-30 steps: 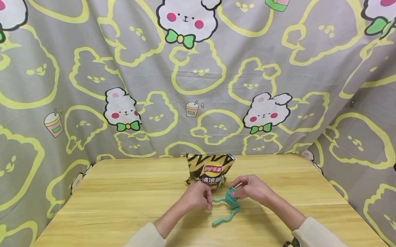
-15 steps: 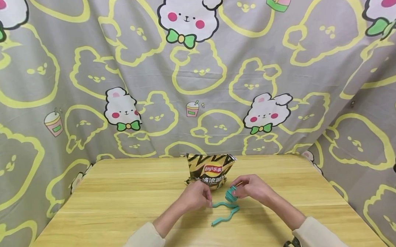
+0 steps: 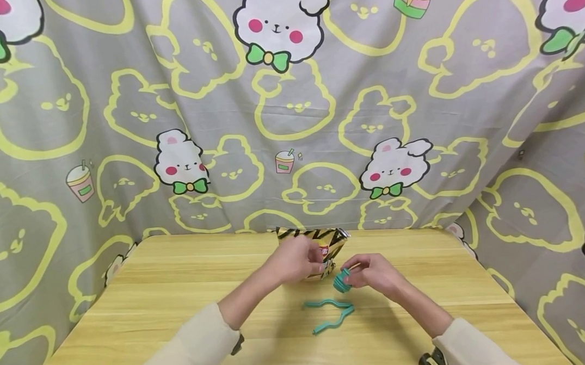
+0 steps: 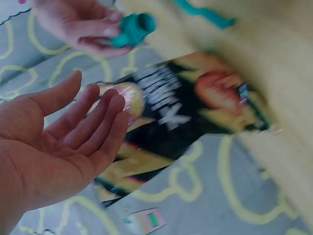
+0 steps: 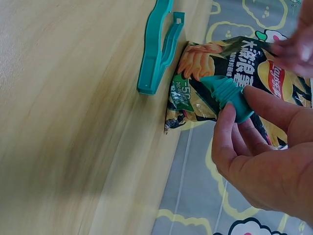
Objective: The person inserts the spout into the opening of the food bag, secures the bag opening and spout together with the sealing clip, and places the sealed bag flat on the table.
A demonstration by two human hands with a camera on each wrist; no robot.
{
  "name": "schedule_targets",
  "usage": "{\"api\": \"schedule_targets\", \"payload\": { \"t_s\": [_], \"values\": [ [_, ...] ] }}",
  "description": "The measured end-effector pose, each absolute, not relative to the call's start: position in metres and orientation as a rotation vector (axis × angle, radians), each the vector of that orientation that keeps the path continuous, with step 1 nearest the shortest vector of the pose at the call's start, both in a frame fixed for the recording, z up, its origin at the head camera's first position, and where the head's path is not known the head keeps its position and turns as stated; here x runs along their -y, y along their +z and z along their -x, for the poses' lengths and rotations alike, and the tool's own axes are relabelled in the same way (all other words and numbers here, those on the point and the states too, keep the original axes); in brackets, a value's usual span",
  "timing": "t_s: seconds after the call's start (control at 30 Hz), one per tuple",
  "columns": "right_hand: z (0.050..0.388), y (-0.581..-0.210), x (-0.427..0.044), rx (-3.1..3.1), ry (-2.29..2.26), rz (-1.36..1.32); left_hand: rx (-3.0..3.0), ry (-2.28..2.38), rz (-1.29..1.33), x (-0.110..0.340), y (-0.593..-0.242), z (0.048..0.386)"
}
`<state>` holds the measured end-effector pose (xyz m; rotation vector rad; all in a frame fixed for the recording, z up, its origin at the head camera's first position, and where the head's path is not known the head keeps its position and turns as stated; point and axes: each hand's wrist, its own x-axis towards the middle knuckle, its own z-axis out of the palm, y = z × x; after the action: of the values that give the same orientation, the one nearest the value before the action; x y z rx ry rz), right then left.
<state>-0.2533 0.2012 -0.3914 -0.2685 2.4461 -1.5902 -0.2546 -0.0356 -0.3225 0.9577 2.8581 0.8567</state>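
My right hand point(image 3: 375, 274) pinches a ribbed teal pouring spout point(image 3: 342, 281) between thumb and fingers, held above the table. The right wrist view shows the ridges of the spout point(image 5: 227, 95) from the side; its round opening faces the left wrist camera. On the table below lies a teal bag clip point(image 3: 338, 316), its two long arms spread in a V. My left hand point(image 3: 296, 258) is raised in front of the Lay's chip bag point(image 3: 334, 240) and covers part of it. In the left wrist view the fingers of that left hand point(image 4: 73, 132) are loosely bent and hold nothing.
The chip bag stands upright near the far edge of the light wooden table point(image 3: 189, 285). Behind it hangs a grey curtain point(image 3: 315, 149) with yellow outlines and white cartoon animals, which also runs along both sides.
My left hand has let go of the bag clip's arm and moved up and forward to the chip bag. The spout has come away from the clip, lifted slightly in my right hand.
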Motion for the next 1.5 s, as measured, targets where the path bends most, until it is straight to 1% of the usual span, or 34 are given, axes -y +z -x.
{"api": "schedule_targets", "payload": {
  "t_s": [0.17,0.33,0.5,0.83,1.27,1.5],
  "values": [
    [0.254,-0.391,-0.201,-2.427,-1.602,0.267,-2.929,0.992,-1.034,0.030,-0.296,0.256],
    [0.253,-0.390,-0.201,-2.441,-1.591,0.267,-3.049,1.125,-0.946,0.024,-0.283,0.261],
    [0.253,-0.391,-0.201,-2.449,-1.585,0.270,-3.142,1.163,-0.887,0.020,-0.290,0.269],
    [0.252,-0.387,-0.204,-2.470,-1.569,0.255,-3.201,1.104,-0.878,0.014,-0.304,0.276],
    [0.258,-0.356,-0.217,-2.564,-1.536,0.265,-3.184,1.119,-1.023,0.017,-0.312,0.282],
    [0.260,-0.334,-0.225,-2.617,-1.508,0.263,-3.179,1.073,-1.010,0.017,-0.310,0.282]
  ]
}}
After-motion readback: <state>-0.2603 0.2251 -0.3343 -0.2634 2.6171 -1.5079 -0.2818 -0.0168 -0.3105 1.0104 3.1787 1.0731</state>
